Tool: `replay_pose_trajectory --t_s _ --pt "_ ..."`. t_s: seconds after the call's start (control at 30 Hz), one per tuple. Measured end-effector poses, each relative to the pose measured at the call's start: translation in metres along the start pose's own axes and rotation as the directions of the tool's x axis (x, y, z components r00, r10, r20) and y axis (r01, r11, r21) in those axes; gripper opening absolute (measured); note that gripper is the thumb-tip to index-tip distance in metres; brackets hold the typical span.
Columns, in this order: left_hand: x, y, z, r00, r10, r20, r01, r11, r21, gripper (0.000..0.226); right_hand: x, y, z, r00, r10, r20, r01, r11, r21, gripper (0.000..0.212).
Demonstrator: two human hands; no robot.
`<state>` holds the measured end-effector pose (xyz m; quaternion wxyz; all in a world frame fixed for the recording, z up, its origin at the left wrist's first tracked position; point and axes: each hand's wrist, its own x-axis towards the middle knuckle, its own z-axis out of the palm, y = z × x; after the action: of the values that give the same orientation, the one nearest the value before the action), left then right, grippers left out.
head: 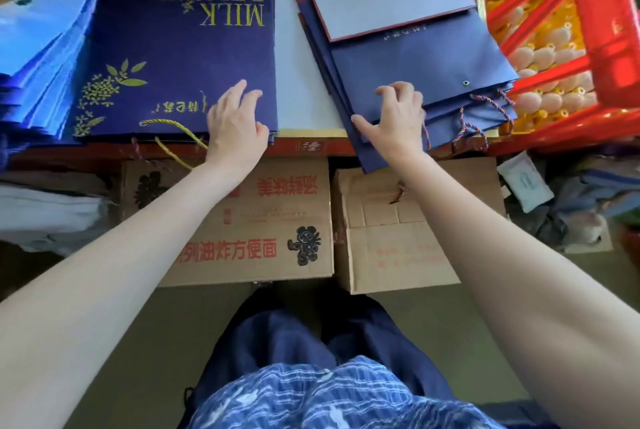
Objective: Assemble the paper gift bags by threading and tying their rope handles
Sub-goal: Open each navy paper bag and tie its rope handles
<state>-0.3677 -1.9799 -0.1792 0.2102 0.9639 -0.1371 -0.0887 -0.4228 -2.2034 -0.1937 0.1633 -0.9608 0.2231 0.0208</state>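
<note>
Your right hand curled over the near edge of the plain navy bags right of centre, thumb under the stack edge, seemingly to lift the top one; their braided rope handles trailed toward the red crate at upper right. Your left hand lay open, fingers flat on the printed navy bag at centre left — probably steadying it — beside its yellow cord. Both stacks sat on a pale table; cardboard boxes stood below.
</note>
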Motion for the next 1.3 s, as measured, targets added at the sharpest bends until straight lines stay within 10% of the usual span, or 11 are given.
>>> replay_pose_trajectory --t_s 0.13,0.3,0.47,0.8,1.1,1.3 --pt "-0.009 0.039 0.024 0.998 -0.058 -0.011 0.059 0.998 0.026 0.046 0.014 0.044 -0.004 0.982 -0.014 0.188 0.055 0.976 -0.212 0.083" --pt "-0.025 0.081 0.041 0.996 -0.092 -0.011 0.092 0.996 0.015 0.045 0.034 0.071 -0.029 0.981 -0.133 0.142 0.150 0.982 -0.118 0.027" --pt "-0.037 0.112 0.045 1.000 -0.019 -0.003 0.019 0.998 -0.066 0.044 0.013 0.082 -0.044 0.958 -0.229 0.176 0.229 0.973 0.022 0.022" --pt "-0.038 0.130 0.036 0.983 0.172 -0.059 -0.173 0.985 -0.010 0.047 -0.083 0.038 -0.101 0.787 -0.571 -0.232 0.616 0.726 0.305 0.031" --pt "-0.051 0.073 0.006 0.915 0.397 -0.064 -0.371 0.895 0.250 0.017 -0.090 0.092 -0.159 0.907 -0.328 -0.264 0.382 0.904 0.191 0.021" --pt "-0.056 0.040 -0.009 0.986 -0.078 -0.148 0.097 0.988 0.120 0.021 -0.087 0.087 -0.193 0.953 -0.012 -0.302 0.203 0.765 0.611 0.007"
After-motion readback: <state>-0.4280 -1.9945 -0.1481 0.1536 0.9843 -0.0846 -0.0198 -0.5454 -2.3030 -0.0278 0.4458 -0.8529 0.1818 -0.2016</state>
